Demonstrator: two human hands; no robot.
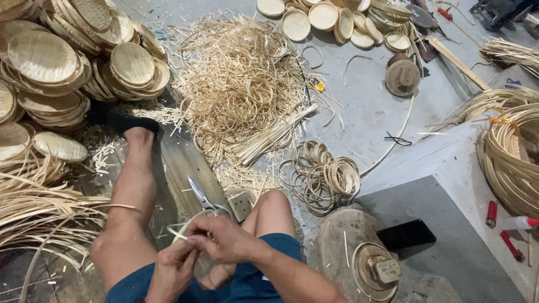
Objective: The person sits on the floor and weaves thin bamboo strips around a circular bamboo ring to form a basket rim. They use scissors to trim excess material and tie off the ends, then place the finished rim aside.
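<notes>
Woven trays (48,62), 10 o'clock: pale straw-tan, fine basket-weave pattern. Loose hoop pile (238,84), 12 o'clock: light cream-yellow. Stacked rings (325,177), centre: same cream, darker tan edges. Strip bundle (33,207), 9 o'clock: golden straw. Scissors (203,196): silver-grey. Shorts (247,280), 6 o'clock: teal-blue. Sock (126,120): black. Phone (405,234), 4 o'clock: glossy black. Round wooden block (402,77), 1 o'clock: brown. Floor (370,106): flat grey concrete. Lighter (491,213), 3 o'clock: red. Small object (318,85) near hoops: yellow.

The gray floor (370,106) holds a big pile of thin strips (241,84), stacks of round woven trays (62,67), small rings (325,177), a black phone (406,234), and maybe red pens (492,213).
</notes>
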